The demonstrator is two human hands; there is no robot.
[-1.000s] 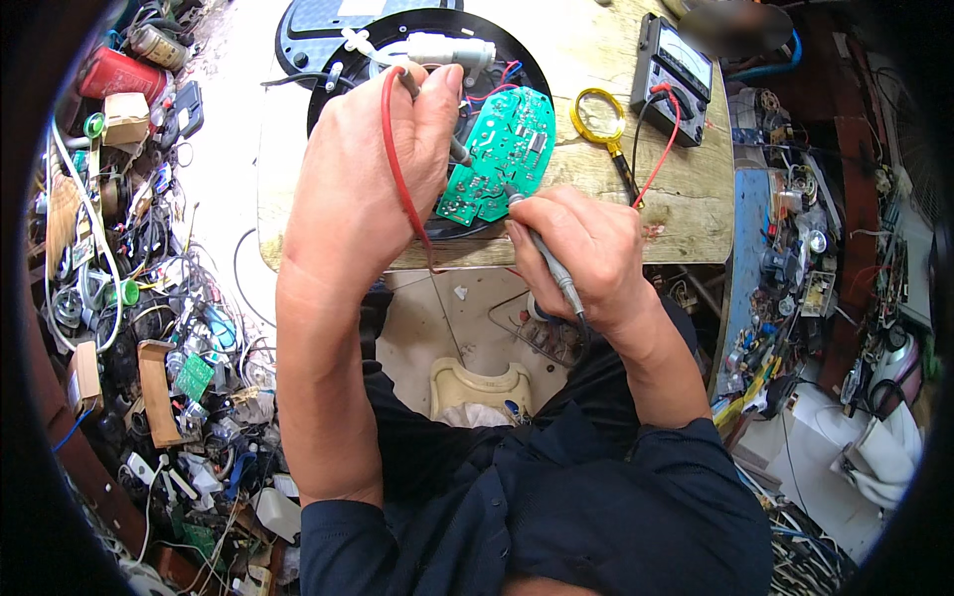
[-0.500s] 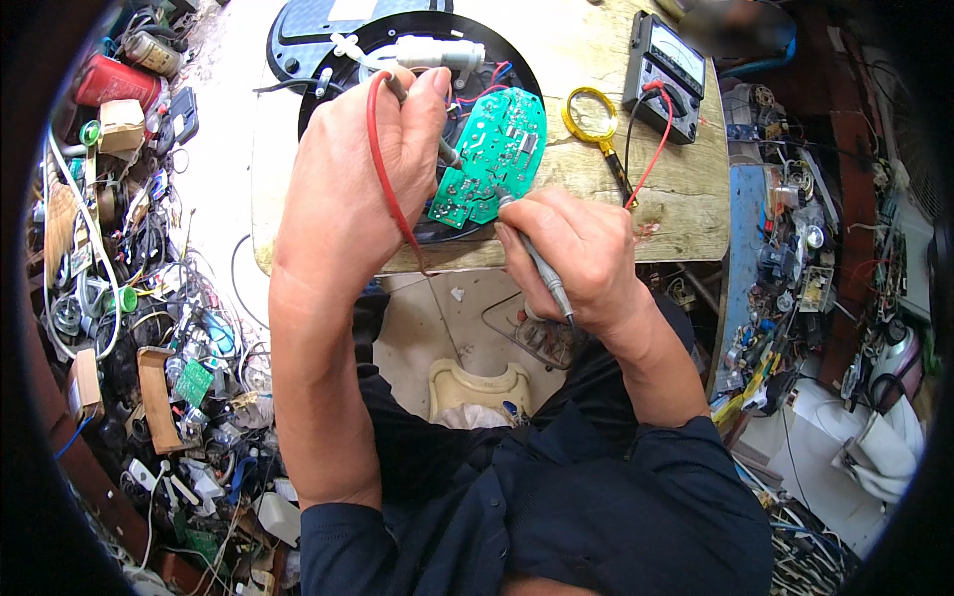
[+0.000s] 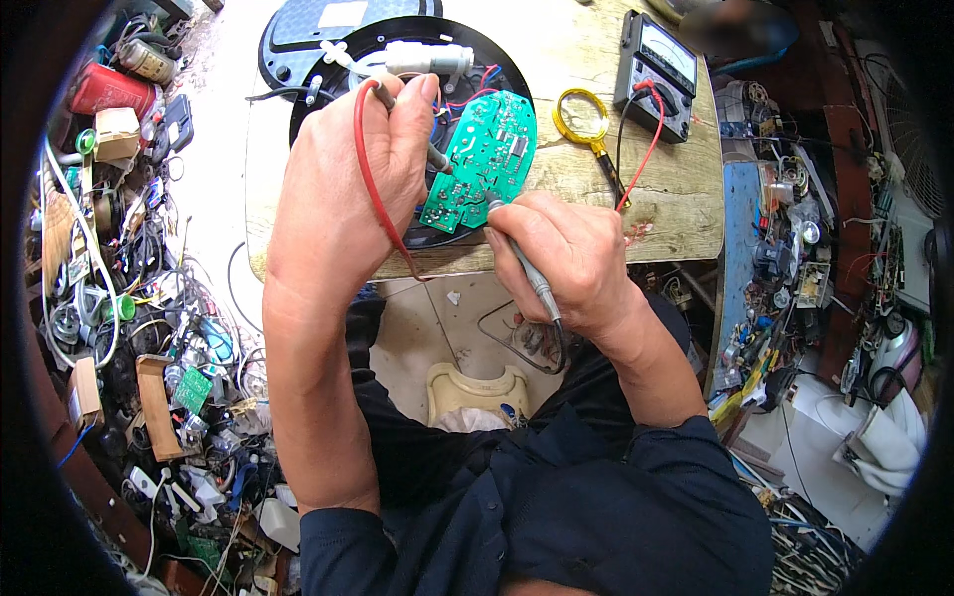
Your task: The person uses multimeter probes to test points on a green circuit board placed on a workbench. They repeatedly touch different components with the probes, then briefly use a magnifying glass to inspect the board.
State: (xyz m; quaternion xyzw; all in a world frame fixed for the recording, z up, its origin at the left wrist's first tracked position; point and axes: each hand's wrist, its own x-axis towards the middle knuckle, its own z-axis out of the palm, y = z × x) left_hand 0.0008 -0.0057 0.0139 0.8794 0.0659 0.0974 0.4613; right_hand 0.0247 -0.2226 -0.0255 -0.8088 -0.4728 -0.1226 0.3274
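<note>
A green circuit board lies over the right side of a round black housing on the wooden table. My left hand is closed around a grey test probe with a thick red lead; its tip points at the board's left edge. In my closed right hand is a second grey probe, held like a pen, its dark lead looping below. That tip is at the board's lower middle; whether either tip touches is too small to tell. A white cylindrical part and wires sit in the housing.
An analog multimeter with red and black leads stands at the table's right. Beside it lies a yellow-rimmed magnifying glass. A dark blue-grey cover is behind the housing. Electronic scrap piles up at left, more parts at right.
The whole scene has shifted slightly left in the picture. Both hands keep their probes at nearly the same places on the board, with the right probe a little more upright.
</note>
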